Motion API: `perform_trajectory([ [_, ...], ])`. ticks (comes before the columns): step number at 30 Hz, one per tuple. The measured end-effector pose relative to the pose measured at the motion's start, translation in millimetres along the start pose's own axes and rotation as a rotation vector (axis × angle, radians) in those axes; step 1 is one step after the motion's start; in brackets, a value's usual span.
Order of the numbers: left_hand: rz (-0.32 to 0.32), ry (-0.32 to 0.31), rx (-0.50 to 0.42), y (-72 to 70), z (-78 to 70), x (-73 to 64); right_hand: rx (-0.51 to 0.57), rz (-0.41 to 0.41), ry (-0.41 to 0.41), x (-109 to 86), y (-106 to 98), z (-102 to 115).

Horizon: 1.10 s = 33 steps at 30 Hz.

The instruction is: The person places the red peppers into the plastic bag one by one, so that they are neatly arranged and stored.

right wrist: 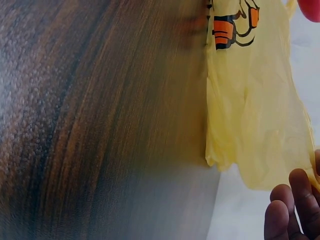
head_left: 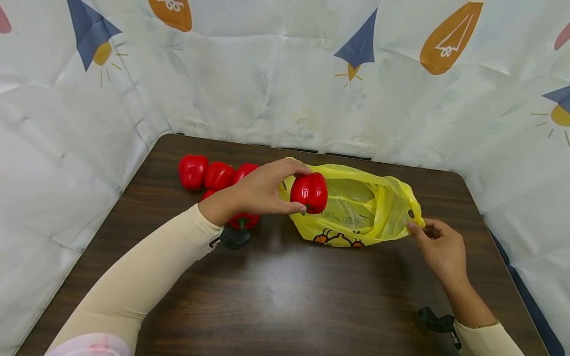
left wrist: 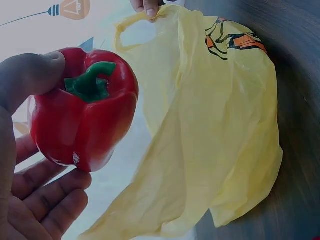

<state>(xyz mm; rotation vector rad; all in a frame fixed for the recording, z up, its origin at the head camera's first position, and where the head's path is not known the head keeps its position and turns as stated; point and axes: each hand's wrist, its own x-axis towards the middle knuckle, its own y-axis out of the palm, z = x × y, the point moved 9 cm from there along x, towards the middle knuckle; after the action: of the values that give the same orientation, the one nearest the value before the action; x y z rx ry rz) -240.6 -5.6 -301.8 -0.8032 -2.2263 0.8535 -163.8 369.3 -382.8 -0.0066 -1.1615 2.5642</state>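
A glossy red bell pepper (head_left: 310, 193) with a green stem is gripped between the thumb and fingers of my left hand (head_left: 262, 189), over the left side of the yellow plastic bag (head_left: 387, 207). In the left wrist view the pepper (left wrist: 85, 117) shows its stem toward the camera, beside the bag (left wrist: 225, 130). My right hand (head_left: 441, 249) pinches the bag's right end near a handle. The bag's mouth gapes upward, and I see no pepper inside it. In the right wrist view the fingers (right wrist: 300, 195) touch the bag's edge (right wrist: 265, 125).
Several more red bell peppers (head_left: 193, 172) lie at the back left of the dark wooden table (head_left: 276, 296), partly hidden behind my left hand and forearm. A white patterned cloth (head_left: 285, 89) hangs behind the table and along its sides.
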Motion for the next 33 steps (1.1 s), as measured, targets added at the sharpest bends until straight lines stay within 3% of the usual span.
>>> perform_trajectory([
  [25, 0.101, -0.229, 0.091, 46.8, 33.1, 15.4, 0.002, 0.011, 0.006, 0.2, 1, 0],
  [33, 0.152, -0.256, 0.135, 62.4, 41.2, 13.5, 0.004, 0.011, 0.013, 0.6, 1, -1],
])
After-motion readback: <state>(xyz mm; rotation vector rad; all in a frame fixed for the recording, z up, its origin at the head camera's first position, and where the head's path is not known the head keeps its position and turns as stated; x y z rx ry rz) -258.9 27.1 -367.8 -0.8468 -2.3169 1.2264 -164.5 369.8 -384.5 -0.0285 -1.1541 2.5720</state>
